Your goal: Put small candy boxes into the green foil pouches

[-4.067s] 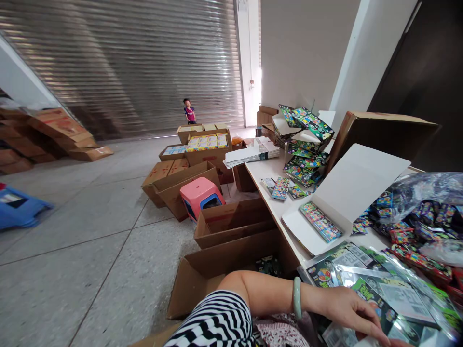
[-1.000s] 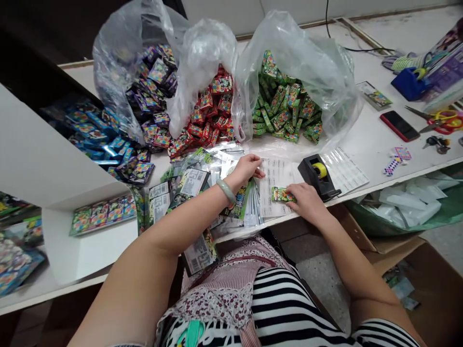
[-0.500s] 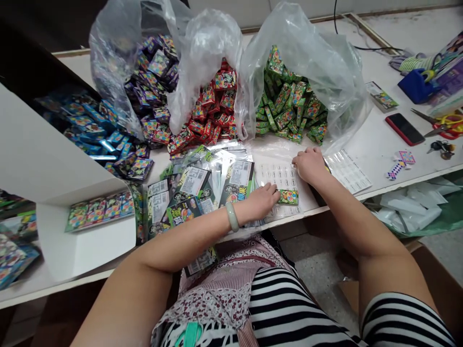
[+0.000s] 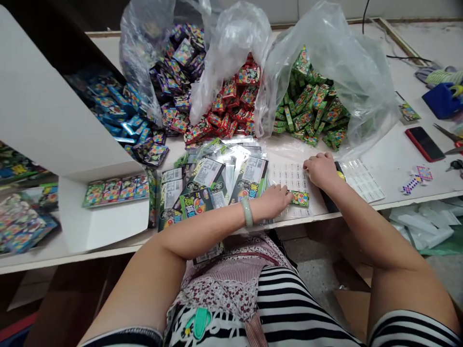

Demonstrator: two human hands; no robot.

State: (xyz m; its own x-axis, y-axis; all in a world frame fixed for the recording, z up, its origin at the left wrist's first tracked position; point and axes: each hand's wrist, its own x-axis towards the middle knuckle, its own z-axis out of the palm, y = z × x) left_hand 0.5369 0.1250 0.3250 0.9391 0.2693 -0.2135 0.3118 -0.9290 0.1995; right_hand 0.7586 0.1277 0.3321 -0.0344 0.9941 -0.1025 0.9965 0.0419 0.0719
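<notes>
While flat (fingers spread), left hand (image 4: 275, 201) on green packet (image 4: 300, 198)

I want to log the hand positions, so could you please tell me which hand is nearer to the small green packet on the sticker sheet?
Left. The left hand touches the small green packet; the right hand rests apart, beyond it.

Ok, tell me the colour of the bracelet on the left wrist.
Pale jade green, a plain smooth bangle; the head view shows it clearly.

One head-worn view looks steeply down, close over the table (image 4: 390, 168), lap filling the lower frame.
</notes>
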